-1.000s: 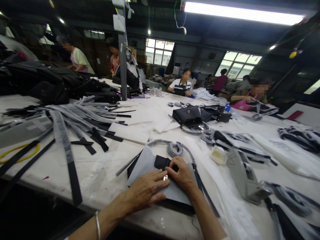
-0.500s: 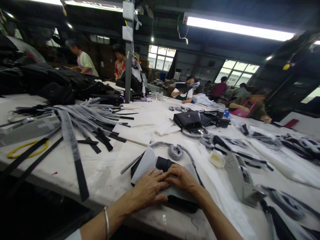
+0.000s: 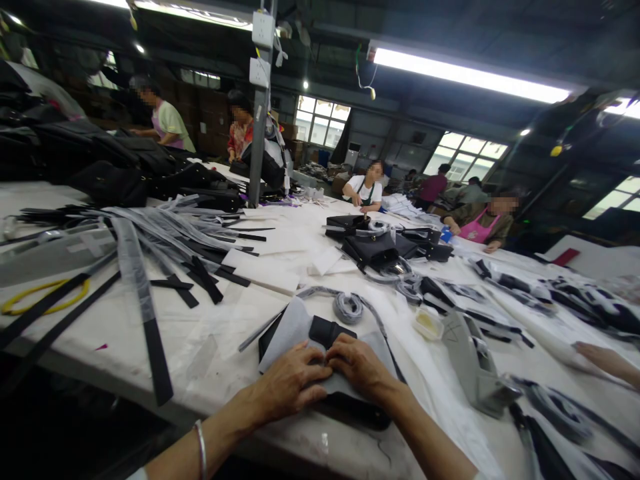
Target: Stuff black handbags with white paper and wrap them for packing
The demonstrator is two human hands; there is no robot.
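Note:
A black handbag (image 3: pixel 357 411) lies flat at the table's near edge, partly covered by a sheet of white wrapping paper (image 3: pixel 290 330). A black flap or strap piece (image 3: pixel 327 329) shows over the paper. My left hand (image 3: pixel 295 379) rests on the paper from the left, its fingers bent and pinched together at the middle. Against it, my right hand (image 3: pixel 357 363) is closed with curled fingers on the same spot of the paper. The exact bit between the fingertips is hidden. Just beyond the bag lies a coiled strap in plastic wrap (image 3: pixel 349 307).
Plastic-wrapped black straps (image 3: pixel 143 293) spread across the left side. A grey tape dispenser (image 3: pixel 473 360) and a small clear tub (image 3: pixel 429 323) stand to the right. Black bags (image 3: pixel 373 248) lie farther back. Another person's hand (image 3: pixel 607 360) reaches in at right; co-workers sit around.
My left fingers, flatter before, have bent and drawn in toward the right hand's fingertips. Another person's hand has come in at the right edge. The view has shifted slightly.

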